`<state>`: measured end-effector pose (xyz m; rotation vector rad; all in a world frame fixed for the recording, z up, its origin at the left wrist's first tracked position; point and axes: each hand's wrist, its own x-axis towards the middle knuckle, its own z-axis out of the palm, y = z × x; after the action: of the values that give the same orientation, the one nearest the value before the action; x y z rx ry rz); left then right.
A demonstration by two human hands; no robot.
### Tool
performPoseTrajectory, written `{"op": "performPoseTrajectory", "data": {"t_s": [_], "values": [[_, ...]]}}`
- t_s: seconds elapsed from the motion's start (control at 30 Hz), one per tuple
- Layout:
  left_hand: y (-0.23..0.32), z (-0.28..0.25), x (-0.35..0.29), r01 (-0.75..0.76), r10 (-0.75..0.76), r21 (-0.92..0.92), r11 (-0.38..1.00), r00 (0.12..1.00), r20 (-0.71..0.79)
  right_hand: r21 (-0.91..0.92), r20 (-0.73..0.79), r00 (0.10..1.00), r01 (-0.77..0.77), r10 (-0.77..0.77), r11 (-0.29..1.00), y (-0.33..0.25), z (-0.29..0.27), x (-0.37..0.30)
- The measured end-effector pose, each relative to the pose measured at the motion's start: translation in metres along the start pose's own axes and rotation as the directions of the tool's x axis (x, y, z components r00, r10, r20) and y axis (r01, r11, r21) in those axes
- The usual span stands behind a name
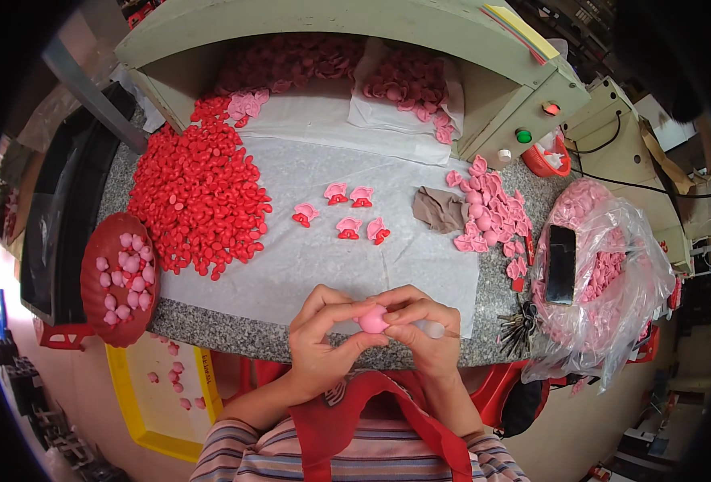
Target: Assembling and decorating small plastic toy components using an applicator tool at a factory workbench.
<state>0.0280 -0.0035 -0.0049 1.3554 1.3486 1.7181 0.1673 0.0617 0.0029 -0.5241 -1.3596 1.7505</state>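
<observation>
Close to my body, at the table's front edge, both hands pinch one rounded pink plastic piece point(373, 320). My left hand point(323, 328) grips it from the left with thumb and fingertips. From the right, the thumb and fingers of my right hand point(421, 325) close on it. A small whitish translucent tip point(433, 329) shows at my right hand; what it belongs to is hidden. Beyond my hands, several pink pieces with red parts attached point(349, 228) lie on a white sheet point(291, 277). A grey-brown cloth point(440, 210) lies to their right.
Left stand a heap of red parts point(198, 193) and a red dish point(90, 281) of pink pieces. At right are loose pink pieces point(492, 210), keys point(518, 328) and a phone point(561, 265) on a plastic bag point(604, 321). A pale green machine housing point(331, 18) spans the back.
</observation>
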Motion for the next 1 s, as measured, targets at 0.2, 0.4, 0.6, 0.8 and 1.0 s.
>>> {"op": "performPoseTrajectory", "data": {"t_s": [0.2,0.4,0.6,0.8,1.0], "values": [[-0.009,0.0,-0.001,0.207,-0.202,-0.265,0.942,0.978,0.044,-0.173,-0.091,0.996,-0.036,0.02,0.984,-0.009,0.011,-0.001],[-0.012,-0.004,-0.001,0.216,-0.182,-0.391,0.895,0.976,0.123,-0.189,-0.104,0.995,-0.014,-0.006,0.982,-0.007,0.011,-0.003],[-0.009,-0.005,0.001,0.228,-0.193,-0.396,0.889,0.973,0.127,-0.225,-0.099,0.994,0.023,-0.047,0.974,-0.008,0.012,-0.003],[-0.008,-0.007,0.0,0.175,-0.156,-0.224,0.959,0.983,0.099,-0.284,-0.122,0.988,0.06,-0.098,0.957,-0.007,0.014,-0.007],[-0.005,-0.005,-0.001,0.188,-0.179,-0.179,0.966,0.982,0.065,-0.251,-0.119,0.988,0.07,-0.102,0.965,-0.004,0.013,-0.008]]}}
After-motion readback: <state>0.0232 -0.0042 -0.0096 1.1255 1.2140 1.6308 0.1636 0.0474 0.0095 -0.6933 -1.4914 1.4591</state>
